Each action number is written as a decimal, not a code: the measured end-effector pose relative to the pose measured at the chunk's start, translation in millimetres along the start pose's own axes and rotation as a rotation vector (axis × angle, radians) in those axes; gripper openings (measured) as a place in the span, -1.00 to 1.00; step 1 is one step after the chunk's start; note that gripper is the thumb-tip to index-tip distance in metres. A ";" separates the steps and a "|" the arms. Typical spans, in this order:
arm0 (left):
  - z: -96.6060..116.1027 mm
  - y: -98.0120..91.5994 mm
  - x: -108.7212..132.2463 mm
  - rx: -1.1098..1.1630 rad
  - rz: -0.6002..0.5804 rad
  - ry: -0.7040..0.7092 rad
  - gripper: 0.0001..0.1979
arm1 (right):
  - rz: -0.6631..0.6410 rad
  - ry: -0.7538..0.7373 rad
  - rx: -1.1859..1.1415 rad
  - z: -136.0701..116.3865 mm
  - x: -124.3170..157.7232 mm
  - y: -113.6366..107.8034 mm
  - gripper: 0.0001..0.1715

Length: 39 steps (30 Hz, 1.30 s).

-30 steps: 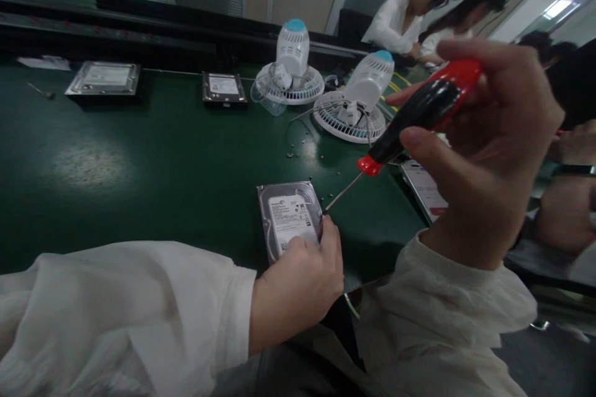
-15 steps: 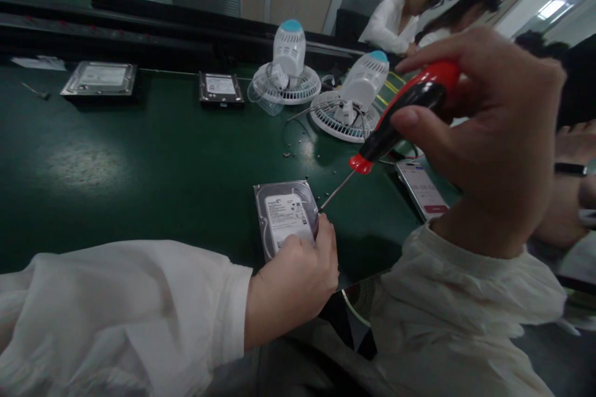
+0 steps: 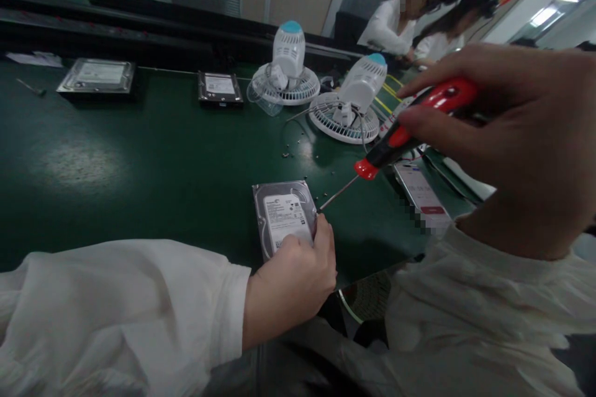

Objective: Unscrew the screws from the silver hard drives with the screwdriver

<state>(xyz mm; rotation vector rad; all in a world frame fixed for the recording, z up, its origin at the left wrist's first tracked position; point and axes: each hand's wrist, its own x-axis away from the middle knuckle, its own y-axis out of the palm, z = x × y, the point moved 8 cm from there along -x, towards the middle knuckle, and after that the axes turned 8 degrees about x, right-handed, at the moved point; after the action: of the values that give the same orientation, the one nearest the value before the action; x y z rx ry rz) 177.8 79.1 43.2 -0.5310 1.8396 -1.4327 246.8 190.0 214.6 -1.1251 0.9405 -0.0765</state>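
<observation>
A silver hard drive [image 3: 285, 203] with a white label lies on the green table in front of me. My left hand [image 3: 298, 263] is closed over its near right part, fingers along the right edge. In my right hand [image 3: 516, 130] is a red and black screwdriver [image 3: 395, 139], gripped by its handle and slanting down to the left. Its tip meets the right side of the drive, close to my left fingertips. Whether a screw sits under the tip is too small to tell. Several tiny screws [image 3: 285, 155] are scattered just beyond the drive.
Two white fans with blue caps, a nearer fan [image 3: 361, 90] and a farther fan [image 3: 289, 65], lie grille-down at the back. A smaller drive [image 3: 220, 88] and a larger drive [image 3: 97, 79] stand left of them. A phone [image 3: 421, 192] lies at right. Two people sit beyond.
My right hand has swung to the right and a little down, leaning the screwdriver flatter. Its tip stays at the drive's right edge. My left hand and the drive have hardly moved.
</observation>
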 end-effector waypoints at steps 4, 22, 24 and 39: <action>0.6 0.5 -0.3 -0.002 0.000 0.002 -0.51 | -0.123 -0.098 -0.088 -5.7 -0.5 4.6 -0.46; -1.0 4.1 0.0 -0.008 -0.040 -0.004 -0.46 | -0.316 -0.046 -0.032 19.6 -12.3 10.8 -0.38; -1.1 4.4 -0.4 -0.010 -0.045 -0.004 -0.45 | -0.342 -0.026 -0.020 23.9 -10.8 11.3 -0.23; -2.0 6.0 -1.1 -0.005 -0.035 -0.019 -0.45 | -0.329 -0.119 0.026 13.6 -14.4 10.5 -0.51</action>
<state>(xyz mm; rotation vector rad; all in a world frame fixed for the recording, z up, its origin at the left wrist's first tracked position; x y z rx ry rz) 177.7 82.9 38.1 -0.5805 1.8274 -1.4422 242.8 212.1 216.3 -1.2382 0.6406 -0.2853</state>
